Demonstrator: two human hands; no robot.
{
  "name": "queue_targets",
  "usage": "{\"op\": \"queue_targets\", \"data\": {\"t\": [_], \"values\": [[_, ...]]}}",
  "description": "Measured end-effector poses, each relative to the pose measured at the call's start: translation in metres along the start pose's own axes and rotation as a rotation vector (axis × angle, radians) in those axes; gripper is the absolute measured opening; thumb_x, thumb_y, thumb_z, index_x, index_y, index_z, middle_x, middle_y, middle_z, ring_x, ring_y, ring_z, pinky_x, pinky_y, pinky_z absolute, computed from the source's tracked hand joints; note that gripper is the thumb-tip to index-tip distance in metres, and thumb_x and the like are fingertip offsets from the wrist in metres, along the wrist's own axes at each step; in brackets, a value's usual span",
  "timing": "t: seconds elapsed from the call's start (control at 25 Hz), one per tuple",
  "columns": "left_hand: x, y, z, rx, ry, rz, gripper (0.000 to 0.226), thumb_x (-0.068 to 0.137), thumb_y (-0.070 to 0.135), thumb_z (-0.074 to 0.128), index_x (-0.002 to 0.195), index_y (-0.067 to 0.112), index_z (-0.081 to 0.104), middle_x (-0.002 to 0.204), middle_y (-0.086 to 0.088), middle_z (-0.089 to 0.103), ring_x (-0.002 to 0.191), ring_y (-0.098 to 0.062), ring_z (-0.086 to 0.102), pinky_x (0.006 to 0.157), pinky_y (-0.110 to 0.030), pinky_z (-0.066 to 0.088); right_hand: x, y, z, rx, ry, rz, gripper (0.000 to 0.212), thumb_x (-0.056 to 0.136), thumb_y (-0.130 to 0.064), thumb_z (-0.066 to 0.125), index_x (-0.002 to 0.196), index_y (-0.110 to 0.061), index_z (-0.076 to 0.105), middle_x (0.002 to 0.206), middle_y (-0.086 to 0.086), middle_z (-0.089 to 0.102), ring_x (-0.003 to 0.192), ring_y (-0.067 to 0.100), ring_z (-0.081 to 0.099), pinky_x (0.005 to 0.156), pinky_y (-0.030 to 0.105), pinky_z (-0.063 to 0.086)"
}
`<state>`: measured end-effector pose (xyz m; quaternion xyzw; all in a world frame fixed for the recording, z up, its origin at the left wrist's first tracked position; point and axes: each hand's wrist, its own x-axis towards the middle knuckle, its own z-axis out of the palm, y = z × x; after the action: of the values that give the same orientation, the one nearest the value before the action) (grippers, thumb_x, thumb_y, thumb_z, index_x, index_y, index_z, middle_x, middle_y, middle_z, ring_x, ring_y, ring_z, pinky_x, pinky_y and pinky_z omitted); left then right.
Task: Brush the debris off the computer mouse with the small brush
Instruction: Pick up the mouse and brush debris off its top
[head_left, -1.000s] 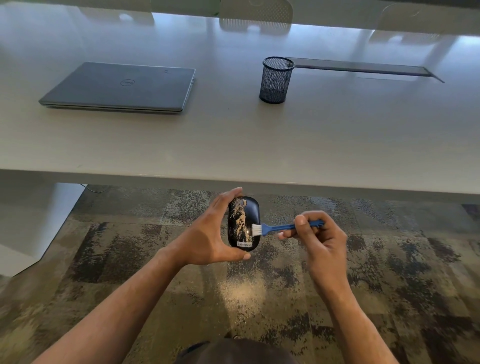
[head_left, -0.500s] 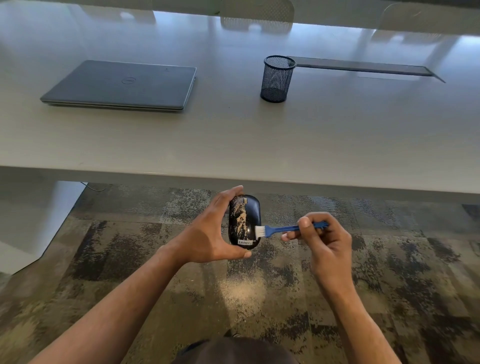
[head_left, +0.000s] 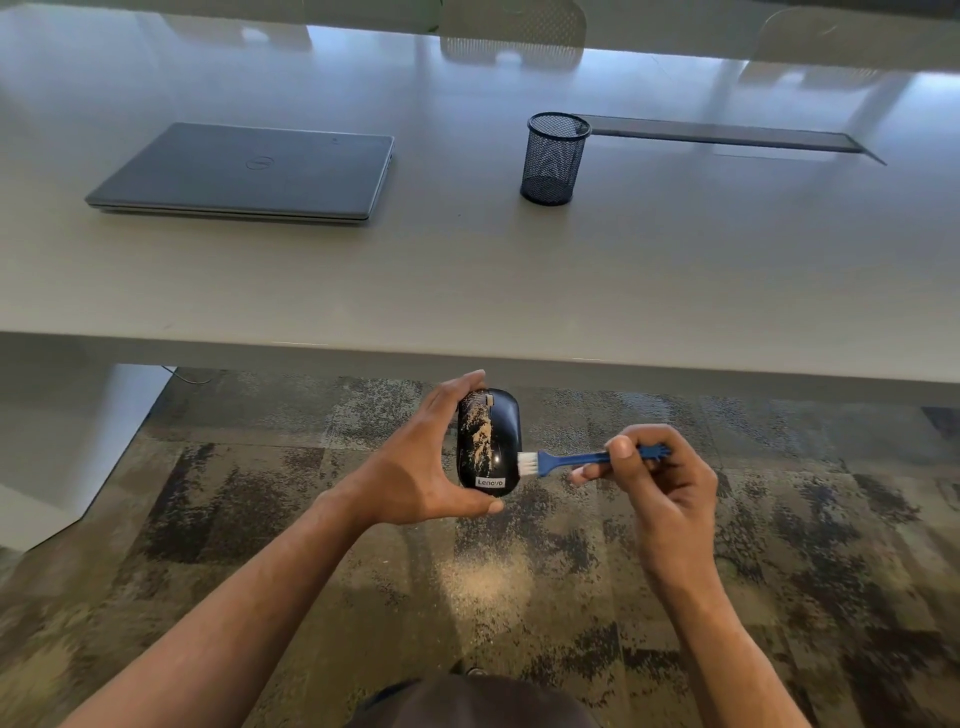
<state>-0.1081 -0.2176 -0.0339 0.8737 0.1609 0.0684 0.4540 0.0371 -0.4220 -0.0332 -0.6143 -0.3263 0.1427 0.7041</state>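
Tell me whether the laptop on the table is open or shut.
Shut. The laptop lies flat on the table with its lid down, the logo on the lid facing up; no screen or keyboard shows.

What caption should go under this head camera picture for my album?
Left hand holds a dusty black mouse while the right hand sweeps it with a small blue brush.

Below the pale table's edge (head_left: 467, 353), left hand (head_left: 415, 478) grips a dusty black mouse (head_left: 488, 441); right hand (head_left: 660, 483) pinches a small blue white-bristled brush (head_left: 571, 460) against it.
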Motion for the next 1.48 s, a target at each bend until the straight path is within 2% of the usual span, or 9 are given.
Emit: {"op": "queue_targets", "data": {"t": [0.16,0.32,0.48,0.6,0.76,1.12,1.32,1.4,1.48], "values": [[-0.001,0.002,0.0,0.003,0.0,0.003,0.123,0.056,0.055,0.086,0.153,0.036,0.014,0.152,0.008,0.03,0.138,-0.014,0.037,0.118,-0.047,0.032,-0.008,0.003,0.013,-0.026,-0.133,-0.008,0.009,0.092,-0.017,0.062,0.091,-0.008,0.063,0.077,0.006,0.074,0.069,0.022,0.076,0.071,0.035,0.062],[-0.001,-0.001,-0.001,0.026,0.002,0.013,0.123,0.058,0.05,0.089,0.154,0.034,0.013,0.151,0.008,0.03,0.135,-0.01,0.035,0.115,-0.036,0.028,-0.007,0.003,-0.001,0.021,-0.094,-0.008,0.004,0.093,-0.01,0.063,0.09,-0.009,0.065,0.075,0.006,0.073,0.067,0.024,0.076,0.068,0.028,0.061],[0.001,-0.001,0.001,0.035,-0.011,0.02,0.124,0.056,0.059,0.084,0.154,0.037,0.011,0.146,0.019,0.027,0.136,-0.005,0.032,0.112,-0.028,0.024,-0.001,-0.007,0.007,-0.059,-0.195,-0.107,0.003,0.094,-0.021,0.065,0.096,-0.023,0.067,0.081,-0.004,0.074,0.069,0.028,0.075,0.064,0.042,0.062],[0.0,-0.001,0.001,0.03,-0.009,0.02,0.123,0.055,0.062,0.082,0.153,0.04,0.011,0.147,0.019,0.026,0.138,-0.006,0.03,0.114,-0.03,0.024,0.001,-0.008,0.014,-0.219,-0.32,-0.159,0.004,0.095,-0.026,0.063,0.097,-0.026,0.066,0.083,-0.008,0.075,0.075,0.012,0.075,0.068,0.023,0.057],[-0.002,-0.003,-0.002,0.035,-0.006,0.011,0.122,0.056,0.059,0.084,0.153,0.036,0.014,0.149,0.012,0.03,0.136,-0.011,0.036,0.117,-0.041,0.031,0.0,-0.008,0.0,-0.39,-0.349,-0.21,0.012,0.095,-0.026,0.063,0.093,-0.016,0.068,0.08,-0.008,0.075,0.072,-0.003,0.068,0.067,0.007,0.045],[0.003,-0.004,-0.001,0.049,-0.01,0.015,0.12,0.056,0.062,0.083,0.151,0.044,0.011,0.153,0.008,0.029,0.136,-0.01,0.035,0.117,-0.041,0.029,0.006,-0.027,0.01,-0.385,-0.363,-0.277,0.008,0.095,-0.033,0.063,0.098,-0.025,0.065,0.086,-0.008,0.075,0.081,0.007,0.073,0.07,0.019,0.055],[0.004,-0.006,-0.002,0.044,-0.012,0.014,0.122,0.057,0.06,0.084,0.153,0.039,0.012,0.15,0.013,0.028,0.136,-0.008,0.033,0.115,-0.035,0.027,0.002,-0.017,0.004,-0.471,-0.4,-0.25,0.013,0.095,-0.029,0.061,0.095,-0.017,0.068,0.086,-0.016,0.071,0.076,0.001,0.067,0.067,0.012,0.048],[0.004,-0.007,-0.002,0.052,-0.009,0.014,0.124,0.057,0.055,0.087,0.154,0.032,0.013,0.15,0.007,0.031,0.134,-0.01,0.036,0.115,-0.035,0.028,0.001,-0.016,-0.006,-0.525,-0.399,-0.253,0.012,0.095,-0.031,0.061,0.094,-0.021,0.067,0.083,-0.025,0.066,0.073,-0.006,0.062,0.066,0.005,0.041],[0.004,-0.007,-0.002,0.045,-0.008,0.019,0.124,0.058,0.049,0.09,0.155,0.029,0.014,0.149,0.007,0.032,0.133,-0.01,0.037,0.114,-0.034,0.027,0.003,-0.017,-0.012,-0.526,-0.367,-0.229,0.009,0.095,-0.035,0.06,0.095,-0.027,0.065,0.082,-0.022,0.068,0.075,-0.003,0.065,0.067,0.007,0.044]]}}
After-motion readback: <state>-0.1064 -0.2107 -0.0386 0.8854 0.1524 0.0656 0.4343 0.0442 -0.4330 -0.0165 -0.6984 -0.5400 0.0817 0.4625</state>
